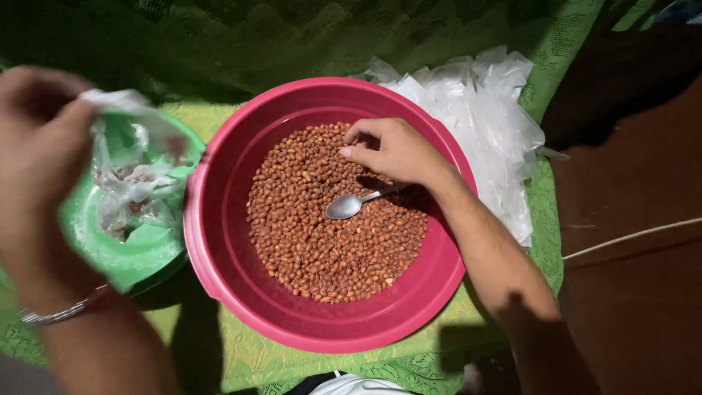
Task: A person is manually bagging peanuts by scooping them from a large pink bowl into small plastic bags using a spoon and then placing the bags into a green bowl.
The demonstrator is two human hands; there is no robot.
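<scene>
A large pink basin [219,241] sits in the middle of the view on a green lace cloth [241,362] that covers the desk. The basin holds a heap of brown roasted peanuts [314,234].

The right hand [395,150] comes in from about four o'clock and rests over the peanuts at the basin's one o'clock side. Its fingers are curled loosely, fingertips touching the nuts, and the grip seems to be lightly closed on the end of a metal spoon [349,205]. The handle end is hidden under the palm, so I cannot tell for sure that the hand grasps it. The bowl of the spoon lies on the peanuts near the centre of the basin, pointing toward eight o'clock.

The left hand [36,153], blurred, is at nine o'clock, just outside the basin. Its grip is closed around a small clear plastic bag [128,175], pinched at the top. The bag hangs over a green bowl [139,256] that touches the basin's left rim.

A pile of clear plastic bags [482,117] lies on the cloth at two o'clock, just behind the basin.
</scene>
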